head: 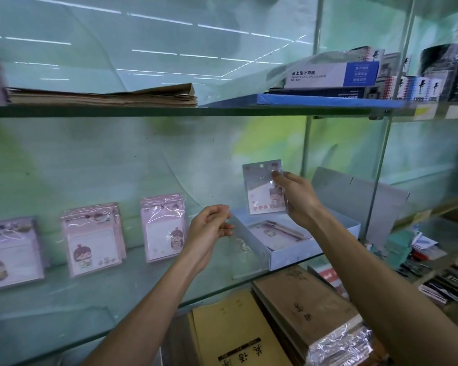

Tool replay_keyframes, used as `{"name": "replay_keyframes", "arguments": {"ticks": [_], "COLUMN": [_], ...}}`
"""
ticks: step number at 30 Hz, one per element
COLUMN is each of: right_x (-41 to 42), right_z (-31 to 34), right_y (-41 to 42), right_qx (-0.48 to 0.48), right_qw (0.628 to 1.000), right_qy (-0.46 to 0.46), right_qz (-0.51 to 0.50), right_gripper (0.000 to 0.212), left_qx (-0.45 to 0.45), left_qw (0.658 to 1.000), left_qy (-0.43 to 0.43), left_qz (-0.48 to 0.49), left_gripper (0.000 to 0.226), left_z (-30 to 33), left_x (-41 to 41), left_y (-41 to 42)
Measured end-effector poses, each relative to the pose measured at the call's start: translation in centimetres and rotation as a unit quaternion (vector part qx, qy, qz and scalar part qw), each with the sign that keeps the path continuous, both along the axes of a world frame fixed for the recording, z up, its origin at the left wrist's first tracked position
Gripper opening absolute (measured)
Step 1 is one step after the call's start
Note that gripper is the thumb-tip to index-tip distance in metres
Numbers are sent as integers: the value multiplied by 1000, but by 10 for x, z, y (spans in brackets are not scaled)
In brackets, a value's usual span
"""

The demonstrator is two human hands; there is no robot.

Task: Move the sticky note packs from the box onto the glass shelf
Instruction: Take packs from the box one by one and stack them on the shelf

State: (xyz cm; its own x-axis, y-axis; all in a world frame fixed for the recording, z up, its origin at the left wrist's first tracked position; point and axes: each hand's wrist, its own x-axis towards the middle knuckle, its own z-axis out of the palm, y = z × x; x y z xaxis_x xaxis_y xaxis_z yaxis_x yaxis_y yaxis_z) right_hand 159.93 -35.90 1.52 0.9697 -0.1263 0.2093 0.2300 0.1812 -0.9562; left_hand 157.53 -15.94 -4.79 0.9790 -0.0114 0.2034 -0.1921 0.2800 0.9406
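Blue-white box (333, 74) reads "ELECTRONIC CALCULATOR", upper shelf (143, 111).

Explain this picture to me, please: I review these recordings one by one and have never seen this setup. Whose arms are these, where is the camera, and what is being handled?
There is no machine here. A person wears a wide-angle camera on the head, so the single view looks forward and down along their own two bare arms.

The right hand holds one sticky note pack upright above an open pale blue box, its grip closed on the pack's right edge. More items lie inside the box, too blurred to count. The left hand hovers beside the box with fingers curled; whether it pinches anything I cannot tell.

The box sits on the glass shelf. To its left, three groups of packs already stand on that shelf, leaning against the back glass. Brown notebooks lie on a lower level.
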Motion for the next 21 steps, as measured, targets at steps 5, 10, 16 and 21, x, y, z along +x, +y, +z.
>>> {"name": "replay_keyframes", "arguments": {"ticks": [5,10,16,21], "right_x": [-10,-22,-33,-41], "right_z": [-2,-7,-7,-2], "right_y": [38,89,147,193], "right_qx": [35,40,33,38], "right_qw": [998,993,989,984], "right_qy": [8,7,-1,3], "right_qz": [54,109,146,175], "right_gripper": [13,9,9,20], "left_qx": [2,17,30,34], "left_qw": [1000,999,994,989], "left_qy": [-21,-40,-46,-37], "left_qz": [-2,20,93,138], "left_gripper": [23,25,17,16], "left_z": [4,4,3,0], "left_x": [-8,-18,-43,-73], "left_y": [18,44,105,174]}}
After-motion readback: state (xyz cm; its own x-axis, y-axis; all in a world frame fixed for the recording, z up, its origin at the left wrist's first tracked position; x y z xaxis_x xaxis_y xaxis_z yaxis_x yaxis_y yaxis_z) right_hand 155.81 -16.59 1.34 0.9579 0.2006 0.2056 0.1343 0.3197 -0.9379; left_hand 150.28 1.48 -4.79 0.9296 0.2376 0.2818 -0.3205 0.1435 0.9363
